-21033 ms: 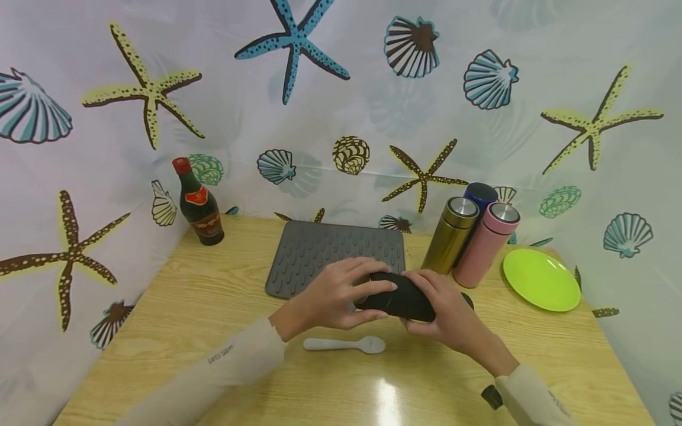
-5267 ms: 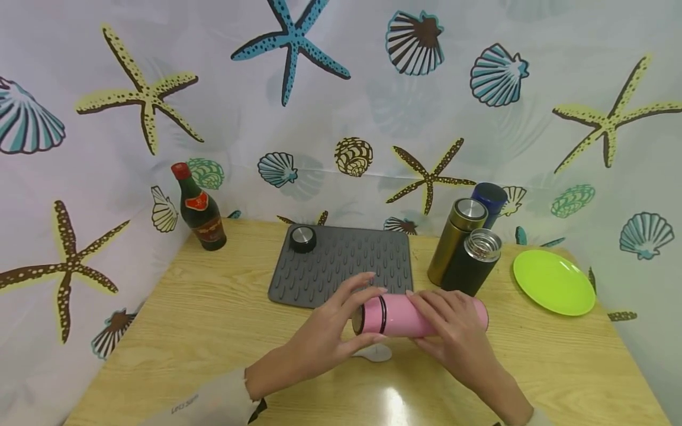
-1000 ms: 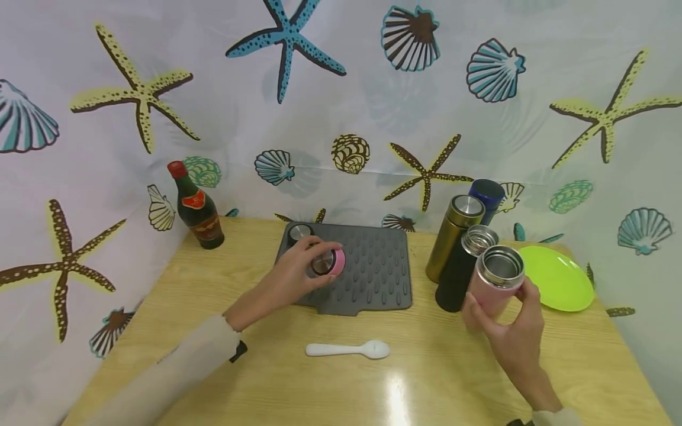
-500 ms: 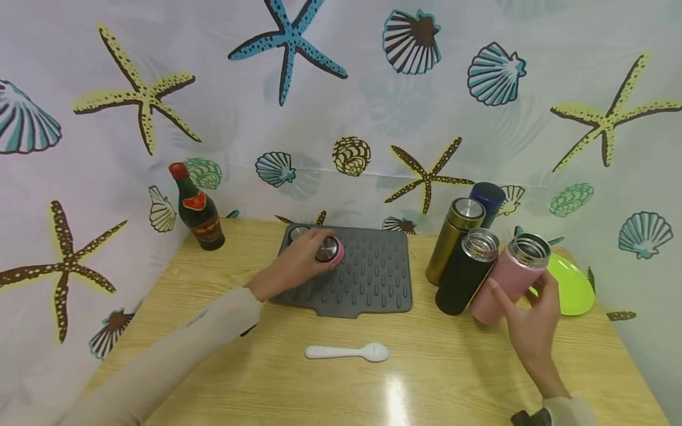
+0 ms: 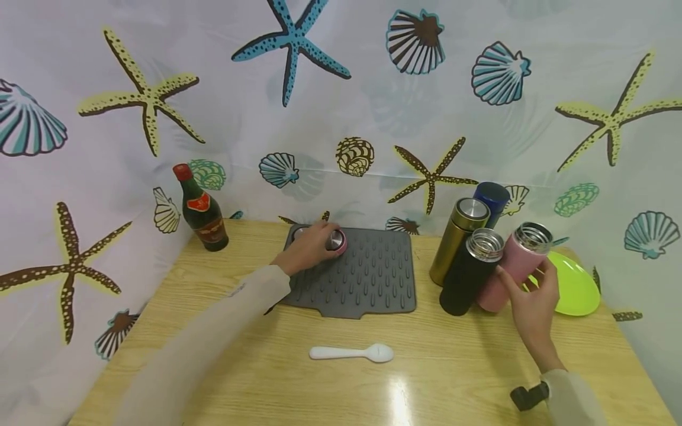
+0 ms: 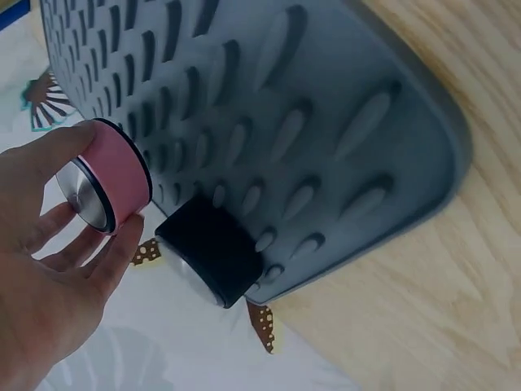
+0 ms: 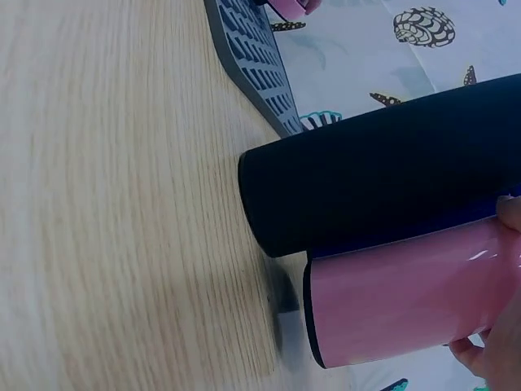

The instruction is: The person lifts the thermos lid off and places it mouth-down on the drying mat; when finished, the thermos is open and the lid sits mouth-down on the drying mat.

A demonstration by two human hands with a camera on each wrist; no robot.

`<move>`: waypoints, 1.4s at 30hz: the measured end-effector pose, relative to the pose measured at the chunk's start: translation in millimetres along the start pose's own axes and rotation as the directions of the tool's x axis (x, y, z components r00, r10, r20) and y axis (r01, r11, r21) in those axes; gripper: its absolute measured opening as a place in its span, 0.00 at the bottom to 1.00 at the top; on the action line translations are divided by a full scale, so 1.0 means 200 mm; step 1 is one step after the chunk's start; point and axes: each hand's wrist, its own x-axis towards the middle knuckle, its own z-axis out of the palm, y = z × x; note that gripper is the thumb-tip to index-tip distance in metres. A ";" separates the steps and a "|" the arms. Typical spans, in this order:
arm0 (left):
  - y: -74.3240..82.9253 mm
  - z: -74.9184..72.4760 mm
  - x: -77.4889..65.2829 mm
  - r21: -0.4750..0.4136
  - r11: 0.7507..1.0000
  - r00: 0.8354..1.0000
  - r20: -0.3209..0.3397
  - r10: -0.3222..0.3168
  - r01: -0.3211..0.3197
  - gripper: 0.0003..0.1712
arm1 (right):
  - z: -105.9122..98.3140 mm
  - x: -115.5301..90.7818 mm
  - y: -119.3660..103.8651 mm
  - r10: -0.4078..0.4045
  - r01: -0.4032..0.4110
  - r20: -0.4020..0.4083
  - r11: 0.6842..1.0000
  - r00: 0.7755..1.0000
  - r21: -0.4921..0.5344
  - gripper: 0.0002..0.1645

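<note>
My left hand holds a pink lid between thumb and fingers, over the left part of the grey drying mat. Whether the lid touches the mat I cannot tell. Right beside it, a black lid sits on the mat near a corner. At the right, my right hand grips the pink thermos, lidless with its steel mouth up. The black thermos, also lidless, stands just left of it. In the right wrist view the pink thermos's base is at or just off the table.
Behind the black thermos stand a gold thermos and a blue one. A green plate lies at the far right, partly behind my right hand. A white spoon lies in front of the mat; a bottle stands back left.
The pink thermos has moved right and back, beside the black one. My left hand has carried the pink lid slightly back over the mat, close to the black lid. Earlier, both hands held the lidded pink thermos.
</note>
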 end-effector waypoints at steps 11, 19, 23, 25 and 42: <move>0.01 0.08 0.11 0.189 0.982 0.994 -0.099 0.047 -0.027 0.32 | 0.04 0.07 0.10 -0.008 0.008 0.016 1.000 1.000 0.014 0.43; 0.04 0.11 0.15 0.159 0.987 0.997 -0.078 -0.024 0.036 0.31 | 0.04 0.08 0.12 -0.010 0.010 0.011 1.000 1.000 0.029 0.43; 0.02 0.13 0.16 0.125 0.991 0.997 -0.063 -0.034 0.042 0.30 | 0.05 0.07 0.14 -0.026 0.023 0.037 0.998 0.999 0.061 0.42; 0.00 0.14 0.17 0.106 0.993 0.998 -0.055 -0.042 0.048 0.30 | 0.05 0.07 0.15 -0.025 0.020 0.057 0.997 0.998 0.076 0.43; 0.02 0.13 0.20 0.151 0.984 0.995 0.010 -0.099 0.096 0.30 | 0.07 0.08 0.19 -0.020 0.023 0.095 0.999 0.995 -0.027 0.47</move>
